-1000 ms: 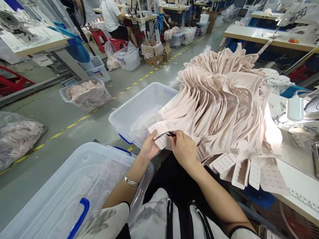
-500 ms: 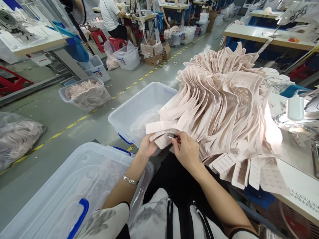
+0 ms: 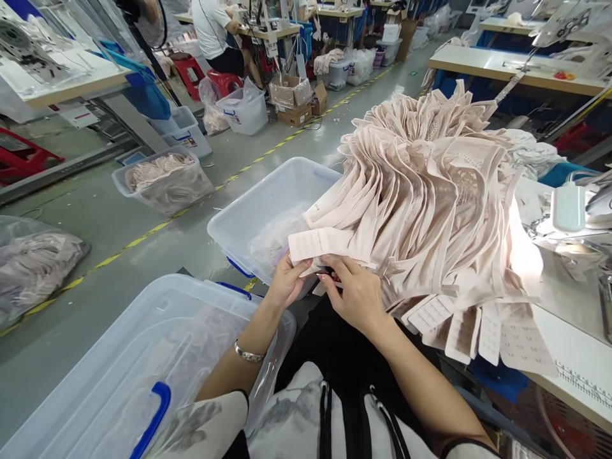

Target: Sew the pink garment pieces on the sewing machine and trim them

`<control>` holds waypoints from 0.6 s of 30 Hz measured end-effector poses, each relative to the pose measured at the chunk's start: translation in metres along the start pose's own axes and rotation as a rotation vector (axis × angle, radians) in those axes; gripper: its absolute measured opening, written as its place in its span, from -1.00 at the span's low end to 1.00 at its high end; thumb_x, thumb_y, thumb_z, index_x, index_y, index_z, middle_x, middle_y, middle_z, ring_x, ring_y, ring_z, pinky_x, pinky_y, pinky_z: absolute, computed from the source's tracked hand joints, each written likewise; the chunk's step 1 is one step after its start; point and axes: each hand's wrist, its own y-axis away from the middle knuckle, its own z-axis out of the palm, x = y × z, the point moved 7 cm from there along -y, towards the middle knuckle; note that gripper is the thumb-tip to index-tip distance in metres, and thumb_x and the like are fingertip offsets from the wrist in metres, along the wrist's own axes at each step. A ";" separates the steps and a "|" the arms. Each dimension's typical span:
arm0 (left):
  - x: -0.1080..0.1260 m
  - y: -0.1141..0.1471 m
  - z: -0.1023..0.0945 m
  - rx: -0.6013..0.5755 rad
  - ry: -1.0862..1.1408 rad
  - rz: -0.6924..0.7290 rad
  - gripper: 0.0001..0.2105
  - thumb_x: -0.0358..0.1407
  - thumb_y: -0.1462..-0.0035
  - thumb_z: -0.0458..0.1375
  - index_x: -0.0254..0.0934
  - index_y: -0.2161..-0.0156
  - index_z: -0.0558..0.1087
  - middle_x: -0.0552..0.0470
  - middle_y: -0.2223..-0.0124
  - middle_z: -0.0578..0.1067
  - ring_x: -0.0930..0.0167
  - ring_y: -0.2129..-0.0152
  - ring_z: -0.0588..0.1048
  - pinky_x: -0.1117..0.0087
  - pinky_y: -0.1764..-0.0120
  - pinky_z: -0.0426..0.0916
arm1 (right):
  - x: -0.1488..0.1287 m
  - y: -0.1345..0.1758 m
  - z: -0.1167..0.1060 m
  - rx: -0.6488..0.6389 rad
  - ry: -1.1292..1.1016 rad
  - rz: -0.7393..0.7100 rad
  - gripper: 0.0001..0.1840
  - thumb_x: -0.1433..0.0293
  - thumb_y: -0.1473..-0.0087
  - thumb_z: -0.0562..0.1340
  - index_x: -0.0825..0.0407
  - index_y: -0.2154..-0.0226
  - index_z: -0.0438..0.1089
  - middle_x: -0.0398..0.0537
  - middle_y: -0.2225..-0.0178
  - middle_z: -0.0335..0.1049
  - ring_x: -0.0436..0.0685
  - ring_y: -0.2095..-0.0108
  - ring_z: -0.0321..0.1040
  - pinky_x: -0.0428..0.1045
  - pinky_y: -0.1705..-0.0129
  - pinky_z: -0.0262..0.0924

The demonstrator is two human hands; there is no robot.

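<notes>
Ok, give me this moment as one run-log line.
left hand: gripping pale fabric tabs | right hand: holding small tool, mostly hidden | nearby: pale garment pile, translucent bin

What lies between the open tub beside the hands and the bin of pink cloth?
In head view, grey floor and a yellow striped line separate tub and bin.

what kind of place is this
Probably a garment factory's sewing floor: a large, layered pile of pale pink cloth garments sits by the worker, a white metal sewing machine shows at the upper right, and a translucent plastic bin of pink fabric stands on the floor.
</notes>
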 end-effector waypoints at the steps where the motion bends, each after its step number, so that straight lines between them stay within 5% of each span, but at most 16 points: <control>1: -0.001 0.000 0.000 -0.002 -0.009 -0.001 -0.59 -0.39 0.16 0.47 -0.30 0.12 0.58 -0.09 0.17 0.65 0.21 0.18 0.61 0.22 0.08 0.49 | 0.000 -0.003 0.001 -0.033 0.043 0.008 -0.59 0.19 -0.35 0.07 -0.01 -0.11 0.41 0.00 0.18 0.55 0.08 0.33 0.49 -0.07 0.43 0.16; 5: -0.006 0.000 0.003 -0.084 -0.122 0.006 -0.70 -0.29 0.12 0.48 -0.34 0.24 0.61 -0.07 0.26 0.65 0.28 0.26 0.60 0.32 0.12 0.48 | 0.012 -0.021 0.002 -0.121 0.129 0.120 -0.54 0.22 -0.36 0.06 -0.10 -0.24 0.30 -0.02 0.04 0.52 0.12 0.29 0.50 -0.04 0.47 0.14; 9: 0.002 0.003 0.002 -0.110 -0.259 0.102 -0.78 -0.25 0.03 0.44 -0.31 0.27 0.62 -0.09 0.20 0.64 0.26 0.18 0.58 0.32 0.07 0.45 | 0.019 -0.029 0.002 -0.126 -0.027 0.155 -0.61 0.27 -0.36 0.05 -0.05 -0.15 0.35 -0.04 -0.06 0.49 0.15 0.19 0.52 -0.03 0.35 0.22; 13: 0.027 0.011 0.018 -0.165 -0.327 0.259 -0.89 -0.41 0.06 0.43 -0.25 0.40 0.59 -0.06 -0.18 0.50 0.15 -0.20 0.37 0.23 -0.22 0.28 | 0.021 -0.021 -0.003 -0.059 -0.119 0.191 -0.63 0.25 -0.35 0.05 0.06 -0.09 0.33 0.01 0.15 0.58 0.16 0.26 0.54 -0.03 0.34 0.20; 18: 0.038 0.016 0.030 -0.178 -0.364 0.272 -0.82 -0.51 0.11 0.41 -0.22 0.47 0.54 0.02 -0.32 0.35 0.12 -0.34 0.16 0.18 -0.32 0.13 | 0.017 -0.018 -0.012 -0.034 -0.050 0.239 -0.71 0.22 -0.33 0.08 0.05 0.05 0.33 -0.06 0.35 0.57 0.15 0.40 0.51 -0.05 0.46 0.03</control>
